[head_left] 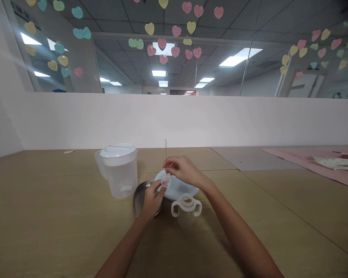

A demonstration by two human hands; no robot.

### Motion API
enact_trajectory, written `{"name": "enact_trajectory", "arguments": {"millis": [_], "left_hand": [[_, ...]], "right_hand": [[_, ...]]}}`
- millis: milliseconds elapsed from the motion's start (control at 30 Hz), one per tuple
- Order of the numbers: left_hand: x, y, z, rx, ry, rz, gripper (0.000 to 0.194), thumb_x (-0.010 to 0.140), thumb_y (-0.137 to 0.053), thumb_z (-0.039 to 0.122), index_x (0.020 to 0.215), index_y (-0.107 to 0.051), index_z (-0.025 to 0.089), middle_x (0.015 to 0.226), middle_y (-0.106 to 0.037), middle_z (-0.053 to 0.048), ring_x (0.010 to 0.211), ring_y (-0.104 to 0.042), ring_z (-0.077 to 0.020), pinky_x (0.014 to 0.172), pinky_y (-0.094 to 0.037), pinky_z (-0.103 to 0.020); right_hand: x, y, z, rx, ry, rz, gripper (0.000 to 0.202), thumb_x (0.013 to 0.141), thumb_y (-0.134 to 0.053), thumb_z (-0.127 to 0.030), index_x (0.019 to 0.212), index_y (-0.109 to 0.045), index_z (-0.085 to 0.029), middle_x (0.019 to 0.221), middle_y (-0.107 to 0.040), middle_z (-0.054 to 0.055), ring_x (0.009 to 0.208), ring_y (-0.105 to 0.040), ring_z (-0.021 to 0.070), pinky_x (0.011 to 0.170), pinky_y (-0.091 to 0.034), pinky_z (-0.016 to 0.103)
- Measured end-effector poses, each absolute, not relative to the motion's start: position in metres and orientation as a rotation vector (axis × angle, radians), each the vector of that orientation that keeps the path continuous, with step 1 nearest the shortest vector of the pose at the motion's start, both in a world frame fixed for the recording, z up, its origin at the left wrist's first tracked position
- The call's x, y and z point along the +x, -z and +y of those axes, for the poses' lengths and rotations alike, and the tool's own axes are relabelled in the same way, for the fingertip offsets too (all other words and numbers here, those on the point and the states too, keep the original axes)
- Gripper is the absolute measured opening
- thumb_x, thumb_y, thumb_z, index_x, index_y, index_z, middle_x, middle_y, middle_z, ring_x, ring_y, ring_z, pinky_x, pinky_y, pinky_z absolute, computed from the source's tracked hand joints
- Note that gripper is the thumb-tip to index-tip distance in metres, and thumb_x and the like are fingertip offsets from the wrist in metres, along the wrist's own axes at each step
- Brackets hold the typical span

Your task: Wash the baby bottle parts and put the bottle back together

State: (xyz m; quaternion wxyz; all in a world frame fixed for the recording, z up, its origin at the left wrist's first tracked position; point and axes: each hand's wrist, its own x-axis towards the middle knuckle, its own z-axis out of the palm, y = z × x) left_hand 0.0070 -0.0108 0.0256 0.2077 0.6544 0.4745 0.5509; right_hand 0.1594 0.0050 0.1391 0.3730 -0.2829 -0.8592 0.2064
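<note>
Nearest of all, a baby cup [186,217] with two handles stands upright on the brown table [75,231]. Its top is open, with no lid on it. To its left is a shiny metal dish [138,199], partly hidden by the left hand [151,199].

The left fingers are closed around the edge of a small clear round piece [166,182], held up above the dishes, near the cup. The right hand [187,170] pinches a thin wire stick [166,150] between its fingers. The stick points up and has a tiny loop at the top. Its low end meets the clear piece, but I cannot tell if it goes in a hole or just touches.

The work looks about halfway to me. The cup is already open and the clear piece is apart from it. The stick is at the piece now, so that bit does not look finished, and the piece is not on the cup.

Just behind the hands sits a pale blue plate [181,189]. A see-through jug [121,173] with its lid on stands to the left. It has a pale patch low down, maybe a label, with no words I can read.

Far off on the right lies a pink sheet [292,156]. Behind everything, paper hearts [162,43] dot the glass above a white wall [168,119]. Any writing on them is too small to read, and I see no brand names.
</note>
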Motion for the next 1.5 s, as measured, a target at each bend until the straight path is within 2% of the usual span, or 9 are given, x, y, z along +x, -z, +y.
{"name": "enact_trajectory", "arguments": {"millis": [167,433,567,833,1067,1167,1267,1400,1500], "left_hand": [[0.008,-0.024,-0.01,1.815,-1.532,1.298,0.04,0.08,-0.045,0.047,0.092,-0.065,0.014,0.084,-0.068,-0.005,0.082,-0.06,-0.0167,0.073,-0.047,-0.023],[0.009,-0.023,-0.009,1.82,-1.528,1.254,0.038,0.082,-0.043,0.044,0.096,-0.063,0.014,0.087,-0.067,-0.005,0.082,-0.059,-0.0164,0.074,-0.046,-0.024],[0.008,-0.015,-0.006,1.847,-1.454,1.336,0.037,0.083,-0.041,0.044,0.092,-0.062,0.015,0.079,-0.065,-0.003,0.073,-0.057,-0.0147,0.068,-0.045,-0.024],[0.011,-0.01,-0.006,2.068,-1.344,1.576,0.028,0.087,-0.039,0.034,0.093,-0.062,0.02,0.091,-0.064,-0.003,0.085,-0.055,-0.0156,0.083,-0.043,-0.027],[0.01,-0.003,-0.002,2.27,-1.277,1.581,0.03,0.091,-0.032,0.03,0.092,-0.061,0.021,0.093,-0.063,-0.003,0.089,-0.053,-0.0164,0.085,-0.04,-0.028],[0.011,-0.003,-0.002,2.168,-1.302,1.622,0.031,0.091,-0.032,0.031,0.091,-0.061,0.021,0.091,-0.063,-0.003,0.086,-0.053,-0.0162,0.083,-0.042,-0.028],[0.012,-0.005,-0.004,2.093,-1.342,1.602,0.032,0.09,-0.032,0.032,0.087,-0.061,0.021,0.09,-0.064,-0.003,0.086,-0.054,-0.0162,0.082,-0.042,-0.028],[0.014,-0.009,-0.007,2.05,-1.416,1.521,0.032,0.089,-0.032,0.036,0.084,-0.061,0.021,0.09,-0.065,-0.002,0.086,-0.055,-0.016,0.083,-0.042,-0.027],[0.014,-0.01,-0.009,2.003,-1.411,1.463,0.036,0.089,-0.031,0.039,0.079,-0.06,0.02,0.089,-0.065,-0.003,0.085,-0.056,-0.0166,0.084,-0.042,-0.029]], "right_hand": [[0.156,-0.135,0.005,-0.769,-0.394,-2.28,0.013,0.078,-0.053,-0.015,0.082,-0.065,-0.016,0.077,-0.067,0.001,0.07,-0.059,0.0099,0.064,-0.041,0.02],[0.153,-0.131,-0.002,-0.948,-0.252,-2.421,0.013,0.075,-0.055,-0.014,0.075,-0.067,-0.018,0.074,-0.067,0.0,0.07,-0.058,0.0109,0.062,-0.036,0.02],[0.153,-0.132,-0.006,-0.916,-0.349,-2.419,0.014,0.078,-0.056,-0.025,0.076,-0.068,-0.018,0.077,-0.066,0.001,0.073,-0.057,0.0115,0.063,-0.037,0.02],[0.152,-0.143,-0.027,-0.918,-0.098,-2.105,0.046,0.094,-0.03,-0.039,0.068,-0.06,-0.016,0.067,-0.06,0.002,0.063,-0.053,0.0107,0.062,-0.033,0.022],[0.151,-0.14,-0.028,-1.013,-0.009,-2.155,0.054,0.095,-0.02,-0.043,0.062,-0.054,-0.017,0.054,-0.052,0.001,0.051,-0.048,0.0103,0.054,-0.03,0.022],[0.149,-0.132,-0.019,-0.995,0.027,-2.144,0.05,0.095,-0.023,-0.041,0.071,-0.059,-0.017,0.058,-0.054,0.003,0.055,-0.051,0.0122,0.056,-0.034,0.023],[0.146,-0.123,-0.011,-0.979,0.051,-2.191,0.035,0.094,-0.032,-0.035,0.091,-0.062,-0.016,0.065,-0.057,0.006,0.063,-0.055,0.0153,0.058,-0.037,0.023],[0.138,-0.115,-0.005,-1.005,0.2,-2.283,0.029,0.092,-0.035,-0.025,0.11,-0.056,-0.016,0.072,-0.059,0.007,0.066,-0.057,0.0165,0.06,-0.04,0.025],[0.133,-0.112,-0.005,-1.057,0.398,-2.436,0.035,0.086,-0.042,-0.015,0.121,-0.05,-0.015,0.078,-0.062,0.009,0.066,-0.057,0.0164,0.059,-0.041,0.025]]}}
